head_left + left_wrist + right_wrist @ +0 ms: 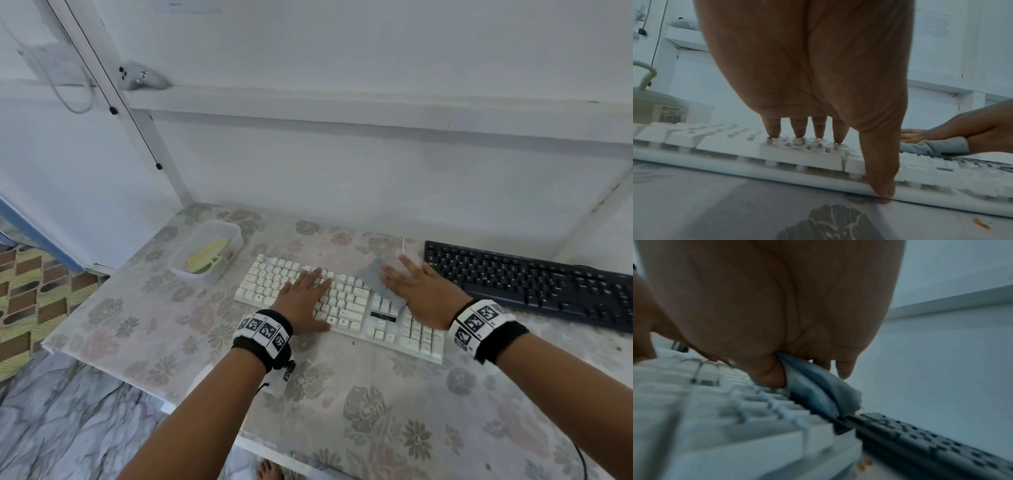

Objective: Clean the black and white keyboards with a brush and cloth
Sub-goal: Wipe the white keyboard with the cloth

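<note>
The white keyboard (pixel 346 308) lies slanted mid-table, and the black keyboard (pixel 534 281) lies beyond its right end. My left hand (pixel 308 294) rests flat on the white keys with straight fingers (pixel 799 131), the thumb on the keyboard's front edge. A grey cloth (pixel 375 277) covers the white keyboard's upper right keys. My right hand (pixel 416 287) presses on it with fingers spread straight. In the right wrist view a fold of the cloth (pixel 813 386) bulges out beside the thumb. A yellow-green brush (pixel 205 258) lies in a clear tub.
The clear plastic tub (pixel 224 236) stands at the table's back left, just beyond the white keyboard. A floral cloth (pixel 342 404) covers the table, whose left edge drops to the floor. The wall and a ledge close the back. Small orange crumbs (pixel 863 465) lie between the keyboards.
</note>
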